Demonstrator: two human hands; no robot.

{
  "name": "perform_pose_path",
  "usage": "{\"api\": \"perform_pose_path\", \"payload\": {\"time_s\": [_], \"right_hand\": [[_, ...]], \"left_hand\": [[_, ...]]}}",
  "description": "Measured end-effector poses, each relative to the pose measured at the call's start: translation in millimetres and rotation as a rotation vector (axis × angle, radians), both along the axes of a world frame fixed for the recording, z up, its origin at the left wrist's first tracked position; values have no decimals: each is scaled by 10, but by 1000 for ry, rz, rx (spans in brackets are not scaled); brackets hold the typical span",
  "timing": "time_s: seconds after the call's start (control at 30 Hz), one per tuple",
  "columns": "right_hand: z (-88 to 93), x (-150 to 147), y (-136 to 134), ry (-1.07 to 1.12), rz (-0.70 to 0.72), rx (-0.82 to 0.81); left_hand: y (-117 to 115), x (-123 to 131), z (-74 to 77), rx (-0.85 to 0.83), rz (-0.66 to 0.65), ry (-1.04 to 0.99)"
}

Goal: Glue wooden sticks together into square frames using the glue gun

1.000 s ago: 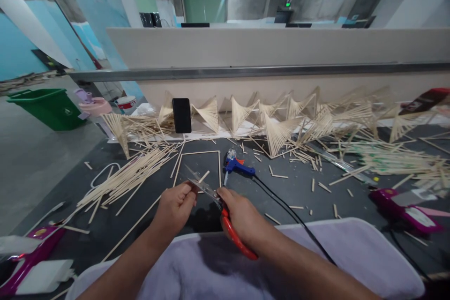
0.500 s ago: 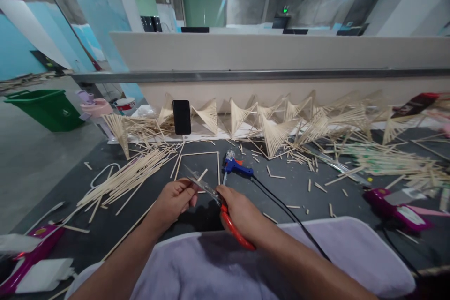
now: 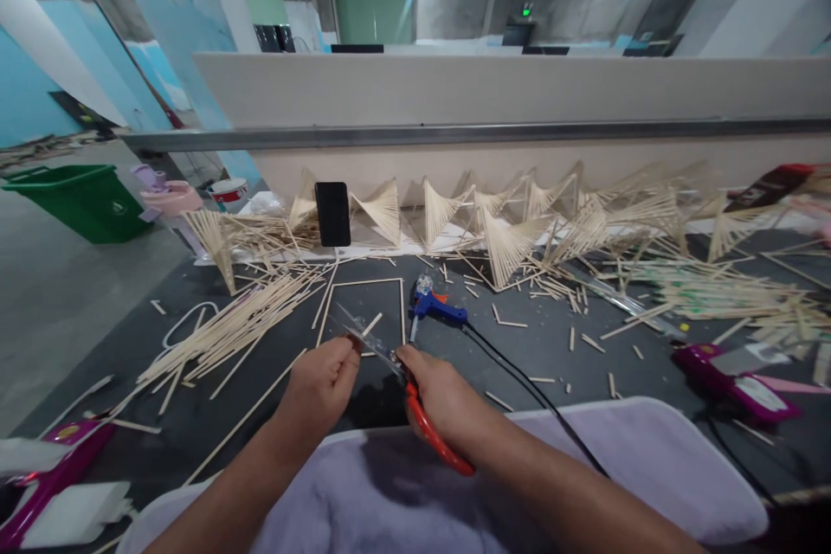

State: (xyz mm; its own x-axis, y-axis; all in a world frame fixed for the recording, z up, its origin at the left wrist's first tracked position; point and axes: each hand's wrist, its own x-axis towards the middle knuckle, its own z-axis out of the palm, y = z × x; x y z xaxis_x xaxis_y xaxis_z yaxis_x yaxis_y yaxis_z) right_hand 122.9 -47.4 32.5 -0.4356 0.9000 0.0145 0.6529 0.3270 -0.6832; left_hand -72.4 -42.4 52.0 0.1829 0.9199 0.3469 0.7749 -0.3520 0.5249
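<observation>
My right hand (image 3: 441, 389) is wrapped around the red handle of a pair of scissors (image 3: 434, 428). The blades point up and to the left, toward my left hand (image 3: 325, 376), which is closed beside their far end. What its fingers hold, if anything, is hidden. A short wooden stick piece (image 3: 372, 325) shows just above the blades. Beyond both hands lies a frame of thin sticks (image 3: 370, 281) on the dark tabletop. Just right of that frame rests a blue glue gun (image 3: 438, 309), its black cable running toward me.
A pile of thin sticks (image 3: 240, 325) lies at left. Fan-shaped stick models (image 3: 510, 251) line the back, near an upright black phone (image 3: 333, 215). Purple devices (image 3: 733, 381) lie at both sides. A lilac cloth (image 3: 649, 459) covers the front edge. A green bin (image 3: 78, 203) stands on the floor.
My left hand has turned so that its back faces up more, hiding the fingers. My right hand keeps its grip on the scissors. The view has shifted slightly.
</observation>
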Motion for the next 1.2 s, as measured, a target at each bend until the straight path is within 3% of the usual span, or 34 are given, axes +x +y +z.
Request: {"api": "perform_pose_path", "payload": {"time_s": [0.2, 0.27, 0.4, 0.67, 0.8, 0.87, 1.0, 1.07, 1.2], "right_hand": [[0, 14, 4, 34, 34, 2], [16, 18, -1, 35, 25, 7], [59, 36, -23, 44, 30, -10], [84, 5, -51, 48, 6, -79], [114, -6, -33, 21, 2, -107], [128, 3, -30, 20, 19, -105], [112, 16, -33, 38, 41, -69], [87, 13, -32, 35, 38, -50], [65, 14, -24, 33, 28, -25]], "left_hand": [[57, -41, 105, -538, -105, -424], [70, -34, 111, -596, -104, -512], [56, -27, 78, -499, -56, -457], [-7, 5, -10, 46, 16, 53], [-29, 34, -33, 160, 35, 100], [-30, 31, -1, 59, 25, 14], [11, 0, 97, -462, -76, -348], [41, -13, 119, -634, -112, -507], [65, -29, 91, -572, -61, -533]]}}
